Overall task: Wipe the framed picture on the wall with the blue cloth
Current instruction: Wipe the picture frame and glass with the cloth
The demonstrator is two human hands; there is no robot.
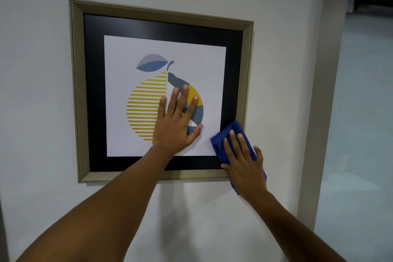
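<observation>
On the white wall (42, 70) straight ahead of me hangs the framed picture (161, 17), a square print of a stylised fruit in yellow stripes, grey-blue bands and a leaf, set inside a wide black mat and a pale, dull-gold moulding. It sits at about the height of my raised hands, its right side close to the corner of the wall.

Down at the picture's lower right corner is the blue cloth (221, 140), bunched and folded, pressed flat against the surface where the white print, the black mat and the moulding meet. One end of it pokes up past my fingertips onto the mat; the other end hangs out below my wrist, over the bottom of the frame and onto the wall.

My right hand (244, 166) lies on top of that cloth, fingers straight and slightly spread, palm bearing down on it rather than curled around it, thumb out to the left on the mat.

My left hand (174, 121) is flat on the print itself, over the fruit's lower middle, all fingers splayed wide and holding nothing, the thumb pointing right toward the cloth without reaching it.

Both bare forearms reach up from the bottom of the view.

Right of the wall's corner, a pale floor (361, 134) stretches away.
</observation>
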